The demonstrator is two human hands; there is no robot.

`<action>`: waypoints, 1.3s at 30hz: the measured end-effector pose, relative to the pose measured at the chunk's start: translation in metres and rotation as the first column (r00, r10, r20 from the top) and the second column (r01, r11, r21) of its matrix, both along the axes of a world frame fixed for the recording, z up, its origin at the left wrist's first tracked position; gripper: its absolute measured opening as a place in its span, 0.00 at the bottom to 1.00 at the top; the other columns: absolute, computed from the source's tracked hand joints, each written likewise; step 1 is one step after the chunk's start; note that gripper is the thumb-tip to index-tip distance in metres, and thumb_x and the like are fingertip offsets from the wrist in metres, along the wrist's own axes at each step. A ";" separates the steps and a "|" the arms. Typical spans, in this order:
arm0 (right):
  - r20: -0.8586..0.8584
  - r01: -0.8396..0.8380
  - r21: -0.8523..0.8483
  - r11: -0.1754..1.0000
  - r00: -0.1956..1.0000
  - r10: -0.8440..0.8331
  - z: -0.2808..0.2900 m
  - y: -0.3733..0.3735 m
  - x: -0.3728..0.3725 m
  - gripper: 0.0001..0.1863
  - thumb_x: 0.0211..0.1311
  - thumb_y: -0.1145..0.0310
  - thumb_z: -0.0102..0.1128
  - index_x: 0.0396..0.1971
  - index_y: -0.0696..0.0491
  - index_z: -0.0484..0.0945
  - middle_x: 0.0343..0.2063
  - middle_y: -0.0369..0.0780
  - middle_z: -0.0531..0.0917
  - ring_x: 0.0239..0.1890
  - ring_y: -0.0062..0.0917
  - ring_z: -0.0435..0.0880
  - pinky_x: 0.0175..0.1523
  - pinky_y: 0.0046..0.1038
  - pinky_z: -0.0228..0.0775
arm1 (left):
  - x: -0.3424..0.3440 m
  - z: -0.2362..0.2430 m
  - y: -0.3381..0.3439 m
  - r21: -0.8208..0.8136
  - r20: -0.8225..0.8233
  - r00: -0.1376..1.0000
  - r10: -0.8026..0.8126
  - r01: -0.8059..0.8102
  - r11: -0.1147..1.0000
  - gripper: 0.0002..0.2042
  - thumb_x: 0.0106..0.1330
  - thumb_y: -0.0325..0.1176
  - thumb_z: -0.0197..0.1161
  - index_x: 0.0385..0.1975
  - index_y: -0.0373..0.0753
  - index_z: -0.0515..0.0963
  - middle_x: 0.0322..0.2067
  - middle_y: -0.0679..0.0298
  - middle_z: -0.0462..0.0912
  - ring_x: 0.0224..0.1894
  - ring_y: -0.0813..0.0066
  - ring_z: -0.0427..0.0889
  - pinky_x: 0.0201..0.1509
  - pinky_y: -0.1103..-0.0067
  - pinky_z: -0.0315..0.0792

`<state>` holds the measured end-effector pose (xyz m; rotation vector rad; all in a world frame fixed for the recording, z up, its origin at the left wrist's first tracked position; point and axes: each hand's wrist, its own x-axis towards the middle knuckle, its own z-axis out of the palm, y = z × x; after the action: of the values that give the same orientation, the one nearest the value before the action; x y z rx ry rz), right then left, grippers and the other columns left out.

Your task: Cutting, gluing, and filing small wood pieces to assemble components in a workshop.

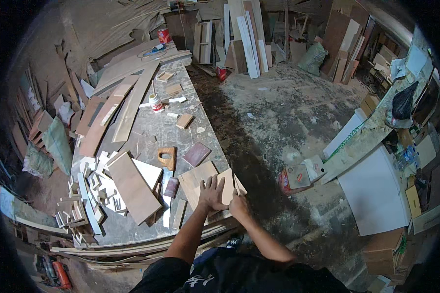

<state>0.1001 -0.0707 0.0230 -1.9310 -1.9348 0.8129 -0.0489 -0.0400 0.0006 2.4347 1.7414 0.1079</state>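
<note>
My left hand (211,194) lies with fingers spread on a small pale wooden board (226,181), near the right edge of the workbench (181,139). Beneath that piece is a larger light-brown board (194,178). My right hand (239,207) is closed around a thin dark tool (233,182), which runs up along the pale board's right edge; its kind is too small to make out. Left of my hands lies a handsaw (166,158) with a wooden handle. Beside it are a small dark-red block (171,187), a larger reddish-brown block (197,154) and a narrow wood strip (179,214).
A wide plank (133,188) rests over white offcuts at the left. Farther back stand a white tub (155,103) with a stick in it and long boards (137,100). White panels (376,190) lean at the right; a machine base (300,176) stands on the floor.
</note>
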 end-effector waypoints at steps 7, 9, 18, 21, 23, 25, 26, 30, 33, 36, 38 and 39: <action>-0.099 0.047 -0.116 0.992 0.993 -0.059 0.002 -0.006 -0.001 0.27 0.56 0.74 0.48 0.57 0.68 0.64 0.52 0.64 0.70 0.59 0.54 0.67 0.63 0.42 0.61 | -0.001 0.005 -0.003 0.033 0.079 0.997 -0.011 0.008 0.999 0.62 0.30 0.65 0.69 0.69 0.43 0.50 0.67 0.45 0.51 0.69 0.46 0.51 0.67 0.44 0.43; 0.083 -0.054 0.103 0.993 0.996 0.046 -0.007 -0.003 0.005 0.34 0.58 0.69 0.57 0.61 0.68 0.57 0.46 0.65 0.74 0.49 0.54 0.76 0.52 0.44 0.70 | 0.003 0.005 0.000 0.012 0.051 0.999 -0.015 0.014 1.000 0.63 0.29 0.66 0.69 0.70 0.43 0.49 0.68 0.45 0.50 0.70 0.46 0.50 0.67 0.44 0.42; 0.016 -0.004 -0.168 0.986 1.000 0.007 0.025 0.000 0.000 0.22 0.55 0.72 0.51 0.50 0.65 0.70 0.46 0.61 0.75 0.50 0.52 0.76 0.54 0.44 0.70 | -0.007 -0.006 -0.001 0.032 0.045 0.999 -0.005 0.004 0.999 0.63 0.29 0.69 0.67 0.69 0.43 0.50 0.68 0.44 0.51 0.69 0.45 0.50 0.66 0.43 0.42; 0.019 -0.018 0.022 1.000 1.000 0.017 0.004 0.011 0.010 0.23 0.62 0.69 0.47 0.53 0.69 0.66 0.40 0.63 0.78 0.43 0.55 0.78 0.51 0.46 0.71 | 0.003 -0.001 0.001 0.032 0.043 0.999 -0.015 0.014 0.999 0.62 0.30 0.70 0.66 0.69 0.42 0.51 0.67 0.43 0.52 0.69 0.45 0.51 0.66 0.43 0.42; -0.045 -0.080 -0.123 0.989 0.996 0.075 0.012 0.009 0.007 0.24 0.61 0.70 0.48 0.54 0.70 0.65 0.44 0.63 0.76 0.46 0.55 0.77 0.52 0.45 0.70 | -0.002 0.000 -0.002 0.030 0.038 0.999 -0.013 0.012 0.999 0.62 0.30 0.70 0.66 0.69 0.42 0.51 0.67 0.43 0.52 0.69 0.45 0.51 0.66 0.44 0.42; 0.049 -0.010 -0.043 0.999 0.999 0.013 0.009 0.002 0.001 0.26 0.60 0.71 0.48 0.56 0.70 0.63 0.48 0.63 0.73 0.48 0.55 0.75 0.52 0.44 0.70 | -0.003 0.000 -0.002 0.026 0.050 0.999 -0.016 0.015 1.000 0.62 0.31 0.69 0.66 0.69 0.41 0.52 0.67 0.42 0.51 0.69 0.45 0.51 0.66 0.44 0.42; 0.052 -0.058 -0.101 0.993 0.997 0.063 0.008 0.004 0.005 0.27 0.60 0.72 0.49 0.57 0.70 0.62 0.47 0.63 0.74 0.48 0.55 0.76 0.52 0.44 0.70 | -0.004 0.000 -0.003 0.035 0.051 0.999 -0.009 0.008 0.999 0.61 0.31 0.69 0.66 0.69 0.41 0.51 0.67 0.43 0.51 0.69 0.45 0.51 0.66 0.44 0.42; 0.010 -0.042 -0.134 0.990 0.999 0.044 0.006 0.014 0.011 0.26 0.61 0.72 0.48 0.58 0.69 0.61 0.47 0.65 0.73 0.49 0.55 0.75 0.52 0.42 0.71 | 0.001 0.003 0.000 0.005 0.040 0.999 -0.014 0.014 1.000 0.61 0.31 0.69 0.66 0.69 0.42 0.51 0.67 0.43 0.51 0.69 0.45 0.50 0.67 0.43 0.41; -0.055 0.007 -0.254 0.967 0.998 -0.022 0.025 0.005 0.007 0.26 0.62 0.71 0.47 0.58 0.69 0.61 0.48 0.65 0.72 0.50 0.55 0.75 0.52 0.42 0.71 | -0.004 0.000 -0.002 0.018 0.023 1.000 -0.009 0.009 1.000 0.62 0.31 0.70 0.66 0.69 0.41 0.51 0.67 0.43 0.51 0.69 0.45 0.50 0.67 0.43 0.41; -0.036 0.000 -0.208 0.978 0.999 -0.008 0.008 0.005 0.013 0.26 0.63 0.71 0.47 0.59 0.68 0.60 0.49 0.65 0.71 0.49 0.54 0.75 0.52 0.42 0.71 | 0.000 -0.002 -0.001 0.053 0.047 0.999 -0.010 0.008 0.999 0.62 0.31 0.72 0.64 0.69 0.41 0.51 0.66 0.42 0.53 0.69 0.44 0.51 0.66 0.44 0.42; -0.092 0.014 -0.303 0.953 0.995 -0.043 0.009 0.014 0.017 0.28 0.61 0.72 0.48 0.60 0.68 0.59 0.49 0.64 0.71 0.48 0.54 0.76 0.53 0.43 0.71 | 0.002 -0.001 0.000 0.050 0.034 0.999 -0.021 0.019 0.999 0.63 0.31 0.73 0.64 0.69 0.41 0.51 0.67 0.42 0.53 0.69 0.44 0.51 0.66 0.44 0.42; -0.093 0.010 -0.304 0.953 0.995 -0.040 0.014 0.009 0.015 0.28 0.61 0.72 0.48 0.60 0.68 0.59 0.49 0.64 0.71 0.48 0.54 0.76 0.53 0.43 0.71 | 0.000 -0.001 0.000 0.047 0.016 1.000 -0.020 0.019 0.999 0.63 0.31 0.74 0.63 0.69 0.41 0.51 0.67 0.42 0.53 0.68 0.44 0.52 0.66 0.44 0.42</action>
<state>0.1151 -0.0617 0.0374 -2.0325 -1.8097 1.2355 -0.0493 -0.0405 -0.0007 2.4751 1.7272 0.1675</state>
